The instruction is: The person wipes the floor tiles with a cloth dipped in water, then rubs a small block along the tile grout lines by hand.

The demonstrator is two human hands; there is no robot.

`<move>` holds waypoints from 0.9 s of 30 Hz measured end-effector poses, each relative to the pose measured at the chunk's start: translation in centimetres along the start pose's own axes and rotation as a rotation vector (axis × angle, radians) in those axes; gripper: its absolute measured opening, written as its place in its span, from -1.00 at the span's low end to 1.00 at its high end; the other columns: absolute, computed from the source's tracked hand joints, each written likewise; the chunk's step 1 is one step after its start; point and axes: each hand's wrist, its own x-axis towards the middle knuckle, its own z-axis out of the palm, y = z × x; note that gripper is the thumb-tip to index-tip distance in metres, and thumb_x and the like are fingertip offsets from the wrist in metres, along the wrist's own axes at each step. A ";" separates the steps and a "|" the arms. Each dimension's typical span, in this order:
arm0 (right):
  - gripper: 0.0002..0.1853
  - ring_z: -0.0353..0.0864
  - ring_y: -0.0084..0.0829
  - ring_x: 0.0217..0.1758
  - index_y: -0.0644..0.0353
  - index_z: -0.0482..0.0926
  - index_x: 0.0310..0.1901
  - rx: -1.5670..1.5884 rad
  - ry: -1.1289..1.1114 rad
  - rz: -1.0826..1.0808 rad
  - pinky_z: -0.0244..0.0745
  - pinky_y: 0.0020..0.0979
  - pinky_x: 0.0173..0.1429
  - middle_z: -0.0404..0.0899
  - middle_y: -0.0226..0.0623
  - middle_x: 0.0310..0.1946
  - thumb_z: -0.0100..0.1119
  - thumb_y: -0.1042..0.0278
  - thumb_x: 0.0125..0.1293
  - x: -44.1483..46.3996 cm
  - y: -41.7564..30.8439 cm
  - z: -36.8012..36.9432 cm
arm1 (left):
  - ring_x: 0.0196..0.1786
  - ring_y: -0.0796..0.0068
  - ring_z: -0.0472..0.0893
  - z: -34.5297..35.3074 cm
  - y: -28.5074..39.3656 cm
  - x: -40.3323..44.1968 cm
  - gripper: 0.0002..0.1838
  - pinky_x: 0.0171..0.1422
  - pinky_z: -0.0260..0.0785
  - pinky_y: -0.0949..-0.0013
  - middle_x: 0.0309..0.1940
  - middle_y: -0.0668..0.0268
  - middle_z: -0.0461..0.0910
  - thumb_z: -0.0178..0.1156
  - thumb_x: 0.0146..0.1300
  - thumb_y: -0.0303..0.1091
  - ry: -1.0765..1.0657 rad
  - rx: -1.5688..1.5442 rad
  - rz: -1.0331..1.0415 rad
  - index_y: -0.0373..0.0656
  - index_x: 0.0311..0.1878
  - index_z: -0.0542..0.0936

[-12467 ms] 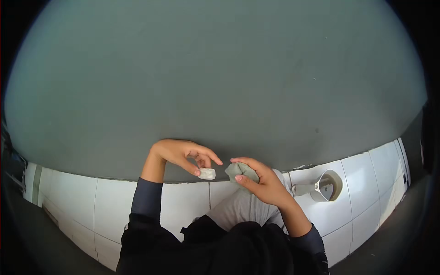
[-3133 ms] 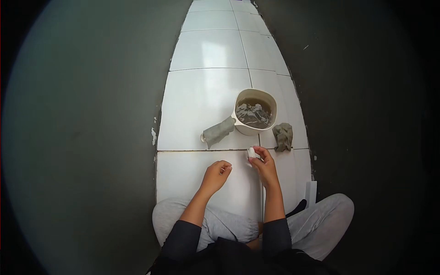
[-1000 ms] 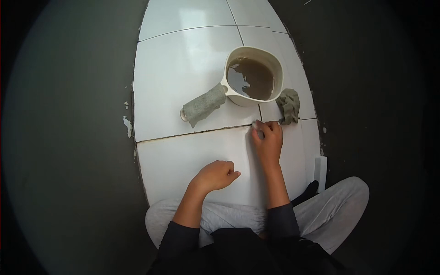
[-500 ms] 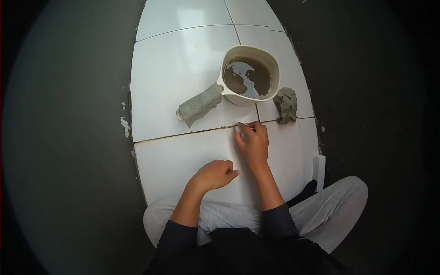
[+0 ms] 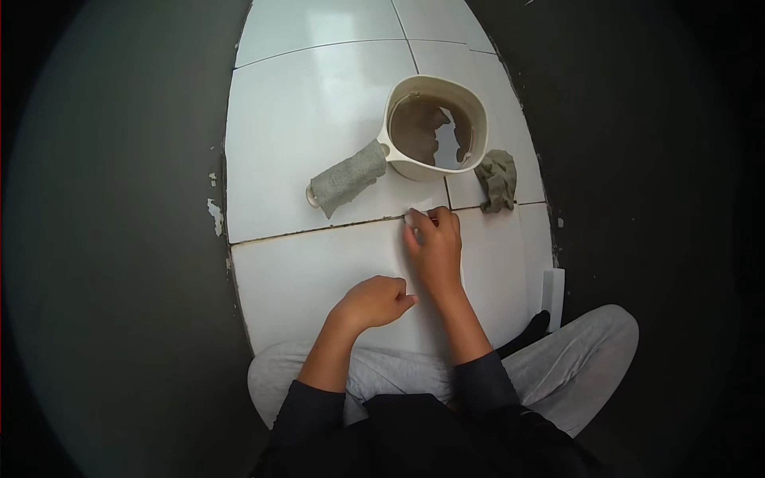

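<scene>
My right hand (image 5: 436, 245) pinches a small white piece (image 5: 411, 218), whose kind I cannot make out. It presses down at the dark joint (image 5: 351, 225) between white floor tiles, just below the scoop. My left hand (image 5: 373, 303) is closed in a loose fist over the nearer tile (image 5: 319, 271), thumb pointing right, with no object showing in it. Beyond my hands stands a cream-coloured water scoop (image 5: 404, 168) with murky water (image 5: 414, 131) inside. A grey-green cloth (image 5: 348, 180) is draped round its handle.
Right of the scoop lies a crumpled grey-green cloth (image 5: 499, 182). A white block (image 5: 553, 296) stands near my right knee (image 5: 610, 327). Dark grey floor (image 5: 119, 239) with white flecks borders the tiled strip on both sides.
My right hand has slid slightly left along the joint with the small white piece. The reflection on the water has shifted. My left hand has hardly moved.
</scene>
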 end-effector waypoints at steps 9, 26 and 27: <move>-0.76 0.47 -0.19 -0.16 0.20 0.68 -0.17 0.000 -0.029 0.022 0.43 -0.25 -0.04 0.49 -0.19 -0.32 0.32 0.45 0.07 0.2 -0.7 0.1 | -0.22 0.08 0.61 -0.7 1.0 -0.3 -0.58 -0.08 0.42 0.13 -0.35 0.07 0.64 0.07 0.32 -0.05 -0.046 -0.005 -0.058 -0.29 -0.31 0.59; -0.74 0.46 -0.18 -0.15 0.21 0.68 -0.16 -0.066 -0.049 0.126 0.43 -0.23 -0.04 0.49 -0.17 -0.28 0.33 0.44 0.07 1.3 0.7 -1.3 | -0.45 0.21 0.54 -0.2 -0.1 -0.3 -0.61 -0.30 0.38 0.23 -0.51 0.12 0.58 0.09 0.34 -0.09 0.037 -0.047 0.022 -0.30 -0.37 0.54; -0.74 0.46 -0.18 -0.15 0.20 0.68 -0.15 -0.023 -0.058 0.057 0.43 -0.23 -0.04 0.49 -0.16 -0.27 0.33 0.43 0.07 0.6 -0.1 -0.3 | -0.44 0.20 0.54 -0.3 0.2 -0.1 -0.61 -0.29 0.38 0.23 -0.51 0.12 0.58 0.09 0.34 -0.09 0.038 -0.051 0.040 -0.30 -0.37 0.54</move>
